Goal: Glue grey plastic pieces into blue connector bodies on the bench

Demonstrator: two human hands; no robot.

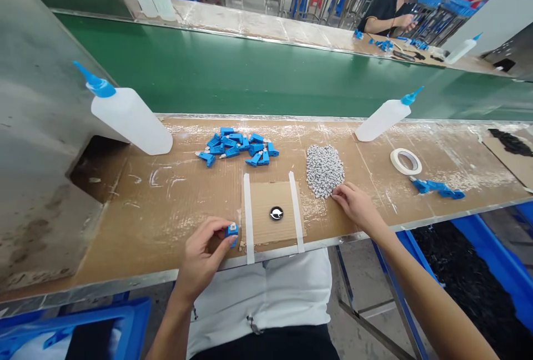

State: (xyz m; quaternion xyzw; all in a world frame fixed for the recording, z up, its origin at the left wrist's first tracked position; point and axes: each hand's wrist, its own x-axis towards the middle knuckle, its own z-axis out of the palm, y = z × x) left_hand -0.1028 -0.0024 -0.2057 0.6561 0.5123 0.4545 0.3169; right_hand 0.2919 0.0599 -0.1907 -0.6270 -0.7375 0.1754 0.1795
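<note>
Pinching blue pc (232, 230) w/ L hand (202, 254), lower ctr | R hand (357, 204) fingertips nearly together, lower-right edge of grey pile (325, 170), right of ctr; can't tell if anything held | risk: knuckle nudge cd scatter pile, slack L grip drop blue pc

The blue piece (232, 231) you hold looks like smooth, hard plastic, and the heap of grey bits (323, 168) looks grainy and matt. Before you, the cardboard pad (266, 231) is dull and ribbed beside papery white strips (249, 216), while your brown worktop (179, 193) shines in scuffed patches. The squeeze bottles (131, 121) are smooth, translucent plastic, the side panel (37, 155) stained metal.
</note>
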